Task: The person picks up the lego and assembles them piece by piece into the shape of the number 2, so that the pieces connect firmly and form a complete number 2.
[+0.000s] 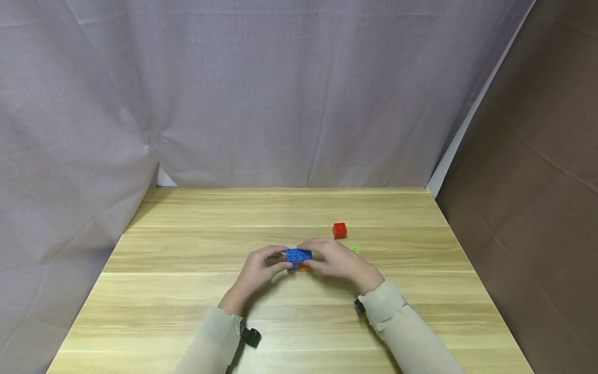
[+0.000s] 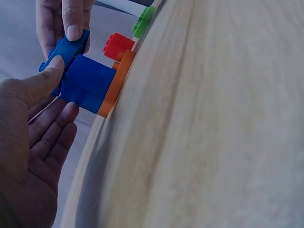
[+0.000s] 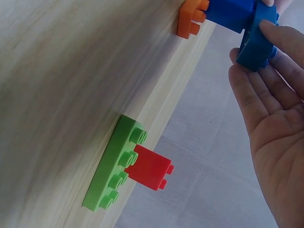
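Note:
Both hands hold a long blue brick (image 1: 297, 255) with studs on top, at the middle of the table. My left hand (image 1: 260, 267) pinches its left end between thumb and fingers; my right hand (image 1: 337, 261) grips the right end the same way. Beneath it, a blue block (image 2: 89, 81) stands on one end of an orange brick (image 2: 117, 84), which rests on the table. The long brick overhangs that block toward the right hand, and a narrow gap shows between them in the right wrist view. Bare orange studs show beside the block.
A small red brick (image 1: 339, 231) stands behind the right hand. Close to that hand lies a long green brick (image 3: 112, 164), mostly hidden by it in the head view. The wooden table (image 1: 187, 311) meets a grey curtain (image 1: 233, 104) at the back and brown cloth (image 1: 528, 208) at the right.

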Demonstrator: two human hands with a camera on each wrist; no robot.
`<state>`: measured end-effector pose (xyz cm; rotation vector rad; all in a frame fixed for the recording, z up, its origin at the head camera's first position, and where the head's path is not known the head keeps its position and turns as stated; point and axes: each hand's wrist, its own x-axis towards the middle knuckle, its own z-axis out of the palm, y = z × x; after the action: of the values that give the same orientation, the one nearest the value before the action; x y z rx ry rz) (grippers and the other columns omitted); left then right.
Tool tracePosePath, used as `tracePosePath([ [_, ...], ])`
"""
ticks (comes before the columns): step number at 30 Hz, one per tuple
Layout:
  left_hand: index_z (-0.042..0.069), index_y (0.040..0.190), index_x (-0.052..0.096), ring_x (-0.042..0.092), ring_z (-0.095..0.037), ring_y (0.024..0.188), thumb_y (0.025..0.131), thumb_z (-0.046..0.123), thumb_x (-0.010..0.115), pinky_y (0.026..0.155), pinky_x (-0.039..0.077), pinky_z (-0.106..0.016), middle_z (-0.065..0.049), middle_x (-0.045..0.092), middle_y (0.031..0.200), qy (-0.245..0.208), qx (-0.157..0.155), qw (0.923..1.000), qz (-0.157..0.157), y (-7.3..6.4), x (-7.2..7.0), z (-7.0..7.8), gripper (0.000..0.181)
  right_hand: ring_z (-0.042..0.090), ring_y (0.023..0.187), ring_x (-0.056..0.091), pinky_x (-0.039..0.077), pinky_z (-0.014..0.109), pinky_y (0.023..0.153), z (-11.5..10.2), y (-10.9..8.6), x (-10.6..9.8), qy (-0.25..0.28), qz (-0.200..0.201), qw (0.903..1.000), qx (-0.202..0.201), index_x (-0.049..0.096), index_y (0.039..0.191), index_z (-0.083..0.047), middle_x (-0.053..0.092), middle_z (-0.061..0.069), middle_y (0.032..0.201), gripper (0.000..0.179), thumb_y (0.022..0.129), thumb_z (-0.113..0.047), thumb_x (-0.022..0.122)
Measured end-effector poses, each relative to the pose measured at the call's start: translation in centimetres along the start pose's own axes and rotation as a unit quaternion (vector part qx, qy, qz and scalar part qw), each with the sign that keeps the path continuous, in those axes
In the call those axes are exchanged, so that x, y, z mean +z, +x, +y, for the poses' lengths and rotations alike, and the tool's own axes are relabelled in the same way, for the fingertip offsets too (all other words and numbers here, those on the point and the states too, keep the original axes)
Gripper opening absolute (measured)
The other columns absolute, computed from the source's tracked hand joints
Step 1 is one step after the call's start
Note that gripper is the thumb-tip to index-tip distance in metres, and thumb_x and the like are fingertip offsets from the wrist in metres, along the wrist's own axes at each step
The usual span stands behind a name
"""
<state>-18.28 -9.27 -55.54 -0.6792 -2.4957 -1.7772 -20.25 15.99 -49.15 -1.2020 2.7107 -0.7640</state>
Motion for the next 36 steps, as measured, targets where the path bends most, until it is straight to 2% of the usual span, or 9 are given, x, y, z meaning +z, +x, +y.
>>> tracePosePath([
  [9,0.020,0.120,0.072,0.071,-0.010,0.099,0.086,0.026,0.082,0.089,0.056,-0.026,0.005,0.072,0.114,-0.016,-0.027,0.9995,-0.004,0.02,0.01,0.03,0.036,0.015,0.119,0.062,0.052,0.034,0.100,-0.02,0.06,-0.01,0.001,-0.001,1.0000,-0.004,0.066,0.130,-0.011,0.066,0.001,0.129,0.036,0.096,-0.021,0.071],
  [15,0.019,0.120,0.072,0.071,-0.012,0.102,0.086,0.026,0.082,0.090,0.056,-0.025,0.002,0.072,0.117,-0.023,-0.026,0.9994,-0.004,0.00,0.04,0.02,0.036,0.015,0.119,0.061,0.052,0.033,0.100,-0.09,0.07,-0.08,0.003,-0.001,1.0000,-0.003,0.066,0.131,-0.011,0.066,0.001,0.129,0.037,0.096,-0.022,0.071],
  [20,0.020,0.120,0.072,0.070,-0.010,0.101,0.085,0.029,0.082,0.089,0.056,-0.024,0.003,0.072,0.118,-0.005,-0.034,0.9994,-0.005,0.04,-0.06,0.10,0.037,0.015,0.119,0.061,0.052,0.033,0.100,-0.03,0.08,-0.04,0.002,0.001,1.0000,-0.002,0.066,0.131,-0.011,0.066,0.001,0.129,0.037,0.096,-0.022,0.071],
  [25,0.021,0.119,0.074,0.070,-0.009,0.102,0.086,0.032,0.081,0.089,0.056,-0.024,0.005,0.072,0.117,0.015,-0.027,0.9995,-0.002,0.09,-0.15,0.06,0.036,0.014,0.118,0.062,0.052,0.032,0.099,0.03,0.09,0.03,0.001,-0.001,1.0000,0.002,0.067,0.130,-0.012,0.067,0.000,0.128,0.036,0.097,-0.024,0.070],
  [36,0.022,0.119,0.074,0.070,-0.010,0.101,0.085,0.032,0.082,0.089,0.056,-0.025,0.005,0.073,0.116,0.006,-0.028,0.9996,0.004,0.04,-0.09,-0.03,0.036,0.012,0.118,0.062,0.052,0.030,0.099,0.10,0.11,0.11,0.003,-0.002,1.0000,0.005,0.067,0.130,-0.013,0.067,-0.001,0.128,0.036,0.097,-0.025,0.071],
])
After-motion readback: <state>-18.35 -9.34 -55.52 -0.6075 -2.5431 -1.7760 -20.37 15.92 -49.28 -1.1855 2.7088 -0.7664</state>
